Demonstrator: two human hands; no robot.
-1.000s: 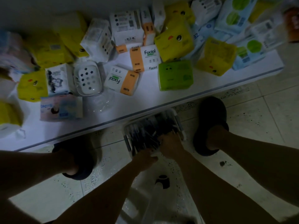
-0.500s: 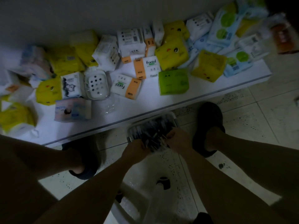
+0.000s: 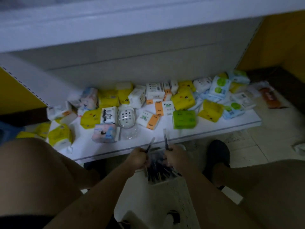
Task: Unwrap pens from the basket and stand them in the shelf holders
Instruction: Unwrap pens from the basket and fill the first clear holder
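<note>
Dim shelf (image 3: 165, 134) ahead: left hand (image 3: 137, 158), right hand (image 3: 175, 156) lifted off the basket (image 3: 165, 181), each gripping a pen (image 3: 165, 140); unwrapping next.

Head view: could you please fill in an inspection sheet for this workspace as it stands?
Surface: white bottom shelf board, low above a tiled floor.
Job's things: basket of dark pens below the hands; left pen and right pen lifted above it; wrapping too blurred to judge; shelf holders not seen.
Clutter: tissue packs across the shelf, including a green pack and an orange-and-white Facial pack; a white perforated dish.
Hands: left hand grips the left pen; right hand grips the right pen.
Cables: nothing seen.
Surroundings: yellow side panel, dark slipper, dim light.
</note>
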